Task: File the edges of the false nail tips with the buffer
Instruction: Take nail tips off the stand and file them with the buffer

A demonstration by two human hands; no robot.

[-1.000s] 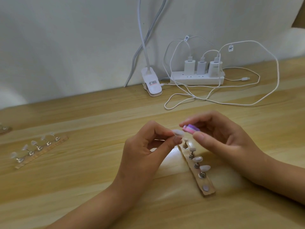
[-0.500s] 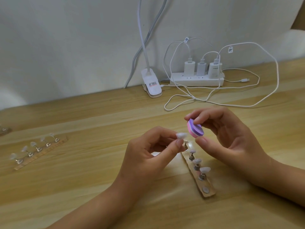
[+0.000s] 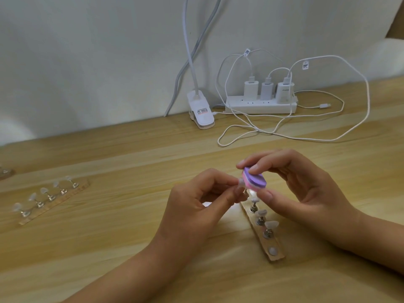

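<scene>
My left hand (image 3: 192, 206) pinches a small clear false nail tip (image 3: 306, 182) between thumb and forefinger, above the table. My right hand (image 3: 299, 189) grips a small purple and pink buffer block (image 3: 254, 180) between thumb and fingers. The buffer's pink edge touches the tip. Just below them a wooden strip (image 3: 260, 232) lies on the table with several nail tips on metal stands and one bare magnet at its near end.
A second wooden strip (image 3: 50, 200) with several clear tips on stands lies at the left. At the back by the wall are a white clip lamp base (image 3: 200, 111), a power strip (image 3: 261, 103) with three chargers, and looping white cables (image 3: 284, 134).
My right hand has turned the buffer from flat to tilted and brought it down left against the tip. My left hand has stayed about where it was.
</scene>
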